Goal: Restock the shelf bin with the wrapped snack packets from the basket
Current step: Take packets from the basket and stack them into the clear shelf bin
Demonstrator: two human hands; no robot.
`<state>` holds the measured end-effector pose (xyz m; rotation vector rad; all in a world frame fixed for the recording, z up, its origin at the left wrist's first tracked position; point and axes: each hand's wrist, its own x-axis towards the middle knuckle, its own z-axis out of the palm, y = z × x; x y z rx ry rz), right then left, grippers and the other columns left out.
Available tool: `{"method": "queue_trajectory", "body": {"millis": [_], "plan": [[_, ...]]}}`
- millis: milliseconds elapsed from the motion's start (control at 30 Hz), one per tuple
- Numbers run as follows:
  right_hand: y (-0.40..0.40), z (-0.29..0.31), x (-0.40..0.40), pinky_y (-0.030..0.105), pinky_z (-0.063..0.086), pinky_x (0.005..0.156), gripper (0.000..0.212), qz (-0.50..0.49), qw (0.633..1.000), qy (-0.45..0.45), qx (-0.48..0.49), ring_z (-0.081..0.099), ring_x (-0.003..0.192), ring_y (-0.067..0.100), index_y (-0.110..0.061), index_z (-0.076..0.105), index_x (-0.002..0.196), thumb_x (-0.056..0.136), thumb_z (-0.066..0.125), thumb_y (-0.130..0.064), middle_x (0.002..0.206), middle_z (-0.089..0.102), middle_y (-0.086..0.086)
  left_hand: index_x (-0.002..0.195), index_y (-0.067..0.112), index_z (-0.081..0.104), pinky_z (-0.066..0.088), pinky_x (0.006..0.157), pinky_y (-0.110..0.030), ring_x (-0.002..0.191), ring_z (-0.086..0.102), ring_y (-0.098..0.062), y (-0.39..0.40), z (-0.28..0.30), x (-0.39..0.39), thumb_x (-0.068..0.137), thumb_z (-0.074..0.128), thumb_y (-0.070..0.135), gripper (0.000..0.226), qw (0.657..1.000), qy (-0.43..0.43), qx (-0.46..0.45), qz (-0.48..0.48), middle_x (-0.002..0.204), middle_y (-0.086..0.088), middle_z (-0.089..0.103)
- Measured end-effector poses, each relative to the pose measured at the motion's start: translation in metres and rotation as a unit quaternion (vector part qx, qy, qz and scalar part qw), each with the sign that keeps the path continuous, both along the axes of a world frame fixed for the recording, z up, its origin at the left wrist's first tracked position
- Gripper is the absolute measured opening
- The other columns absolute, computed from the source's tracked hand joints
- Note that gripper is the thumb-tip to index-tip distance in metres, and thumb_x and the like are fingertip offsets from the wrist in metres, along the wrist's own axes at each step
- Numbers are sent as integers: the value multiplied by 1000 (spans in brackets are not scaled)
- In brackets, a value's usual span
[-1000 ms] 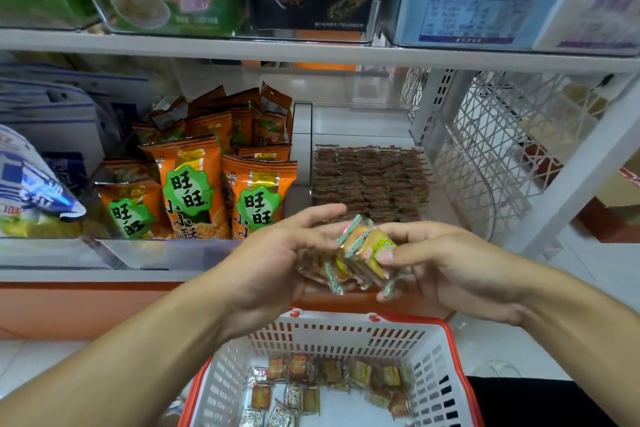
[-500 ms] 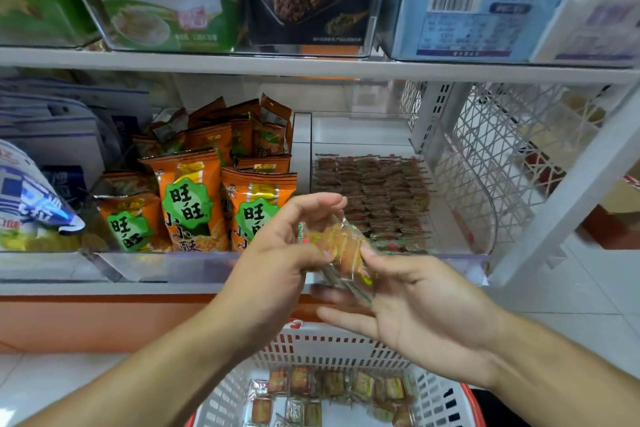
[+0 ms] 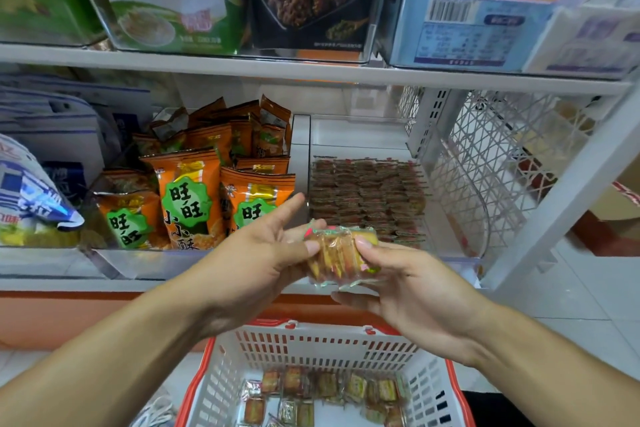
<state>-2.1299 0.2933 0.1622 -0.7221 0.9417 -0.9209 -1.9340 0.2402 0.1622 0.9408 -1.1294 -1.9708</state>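
Note:
A stack of several clear-wrapped snack packets [image 3: 337, 258] is held on edge between both hands, just in front of the shelf bin. My left hand [image 3: 256, 253] pinches the stack's left side with its thumb, index finger stretched out. My right hand [image 3: 405, 284] cups the stack from the right and below, thumb on its top. The clear shelf bin [image 3: 446, 215] behind holds neat rows of the same packets [image 3: 367, 198]. Below my hands the white basket with a red rim [image 3: 332, 347] holds several loose packets [image 3: 325, 388] on its floor.
Orange snack bags [image 3: 187, 198] fill the bin to the left. A white wire side panel [image 3: 485, 163] closes the shelf's right end. The upper shelf [image 3: 311, 69] carries boxed goods and price tags. A blue-white bag [image 3: 31, 198] sits at far left.
Both hands have lifted the packet stack slightly up and toward the bin, turning and squaring it. The right hand shifted from under the stack to cupping its right side.

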Motion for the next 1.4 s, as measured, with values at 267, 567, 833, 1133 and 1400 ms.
{"method": "queue_trajectory", "body": {"millis": [267, 567, 833, 1133, 1400], "plan": [[-1, -9, 10, 40, 55, 94, 39, -12, 995, -100, 12, 62, 111, 33, 5, 66, 123, 93, 61, -19, 126, 65, 28, 157, 29, 34, 41, 116, -41, 121, 66, -11, 14, -10, -21, 78, 64, 44, 86, 995, -31, -30, 85, 122, 12, 74], [5, -10, 17, 25, 47, 104, 73, -7, 957, 188, -222, 58, 126, 7, -32, 38, 151, 86, 70, -42, 140, 59, -1, 126, 19, 68, 56, 94, -46, 102, 75, -23, 28, -14, -28, 90, 40, 73, 70, 984, 50, 109, 131, 110, -8, 78], [11, -13, 19, 46, 39, 112, 89, 82, 888, 295, -342, 40, 142, 8, -62, 16, 149, 83, 75, -53, 154, 31, -21, 94, 7, 82, 62, 80, -42, 90, 76, -34, 34, -25, -35, 85, 55, 72, 71, 954, 177, 232, 63, 97, -18, 76], [9, 3, 5, 33, 57, 92, 79, 118, 862, 377, -318, 64, 112, 8, -54, 35, 138, 79, 80, -29, 129, 53, -15, 97, 12, 81, 53, 98, -50, 96, 71, -33, 38, -23, -43, 84, 64, 64, 56, 966, 100, 179, 156, 102, -17, 74], [11, 0, 5, 20, 32, 99, 78, 158, 651, 603, -433, 32, 122, 0, -40, 15, 148, 83, 57, -48, 131, 32, -22, 97, 12, 80, 60, 84, -47, 89, 77, -34, 39, -28, -50, 93, 48, 69, 65, 973, -24, 126, 194, 97, -18, 79]]}}
